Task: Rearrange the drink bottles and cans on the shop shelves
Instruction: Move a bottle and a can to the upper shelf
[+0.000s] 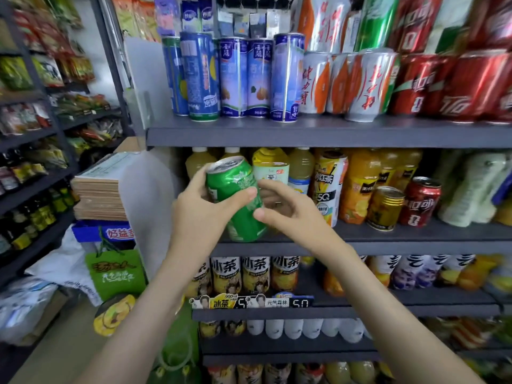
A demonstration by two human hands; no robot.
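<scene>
The middle shelf (pixel 415 241) is where we see the most risk: its front row is packed, and the only gap we can make out is at its left end. Our left grip (pixel 199 212) holds the green can (pixel 235 184) in the air before that end, thumb across the front and fingers behind the rim. The can is tilted, top to the left, its base low by the shelf edge. Our right grip (pixel 288 214) is just beside it, thumb at the can's side. We cannot tell whether it has hold of the can or only touches it. If the can is passed across with neither grip firm, we judge that it could slip on the smooth wall and fall to the lower shelves. Set down this tilted, it could catch the shelf lip and topple.

Far left are a cardboard stack (pixel 99 195) and, below it, a green bag (pixel 116 273), both clear of our arms. Right behind the can stands a tea bottle (pixel 270 167), and to its right a tall yellow can (pixel 328 184); both could be knocked. Further right are a gold can (pixel 385 207) and a red can (pixel 421 202).
</scene>
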